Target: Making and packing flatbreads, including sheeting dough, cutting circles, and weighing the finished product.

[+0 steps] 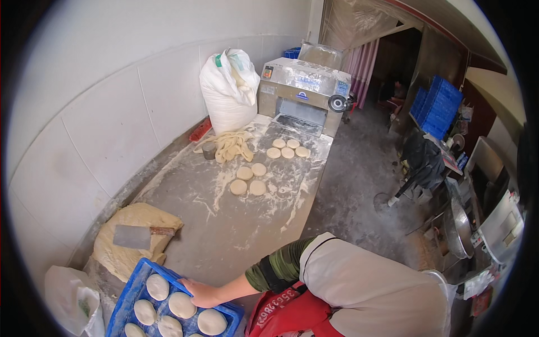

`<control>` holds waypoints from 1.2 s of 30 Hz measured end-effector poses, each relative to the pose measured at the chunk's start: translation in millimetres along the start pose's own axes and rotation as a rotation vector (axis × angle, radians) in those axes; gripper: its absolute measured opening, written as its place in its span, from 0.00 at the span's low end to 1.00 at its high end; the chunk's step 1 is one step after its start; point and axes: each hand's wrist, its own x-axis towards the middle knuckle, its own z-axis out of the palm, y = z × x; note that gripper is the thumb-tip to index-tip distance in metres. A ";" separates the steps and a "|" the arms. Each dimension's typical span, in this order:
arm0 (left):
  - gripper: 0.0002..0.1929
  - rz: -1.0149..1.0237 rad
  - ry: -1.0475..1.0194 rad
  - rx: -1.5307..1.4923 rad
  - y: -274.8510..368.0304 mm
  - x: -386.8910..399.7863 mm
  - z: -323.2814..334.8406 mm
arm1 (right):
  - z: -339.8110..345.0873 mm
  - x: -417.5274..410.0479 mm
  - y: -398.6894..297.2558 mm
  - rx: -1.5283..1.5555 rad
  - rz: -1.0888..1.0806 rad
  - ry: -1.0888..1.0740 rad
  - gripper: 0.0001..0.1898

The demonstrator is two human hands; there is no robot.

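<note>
My right hand [203, 292], in a camouflage sleeve, grips the far rim of a blue plastic tray [141, 269] at the bottom of the view. Inside the tray lie several round dough pieces [182, 305], spaced apart. My left hand is out of view. Beyond the tray's left corner a big mound of dough [122, 248] rests on the floured worktable [202, 240]. Flat on this mound lies a cleaver [132, 237] with a wooden handle. Farther up the table sit two groups of flat dough rounds, a nearer one [257, 188] and a farther one [287, 152].
At the table's far end stands a metal dough-rolling machine [303, 80], beside a white flour sack [229, 92]. Before the sack are dough scraps [233, 145], a round metal cutter [209, 150] and a red brush [200, 129]. Stacked blue trays [440, 107] and a large metal pan [459, 227] are right.
</note>
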 end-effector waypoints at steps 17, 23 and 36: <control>0.14 0.458 0.348 0.250 -79.9 28.2 44.9 | -16.7 3.6 11.3 0.032 -0.175 -0.160 0.46; 0.12 -0.457 0.240 -0.439 -2.4 0.5 -28.3 | -77.9 -4.2 33.3 0.351 -0.116 -0.667 0.29; 0.24 -0.986 -0.445 -0.288 127.4 -329.9 -122.5 | -149.4 48.4 154.4 -0.163 0.088 -0.977 0.30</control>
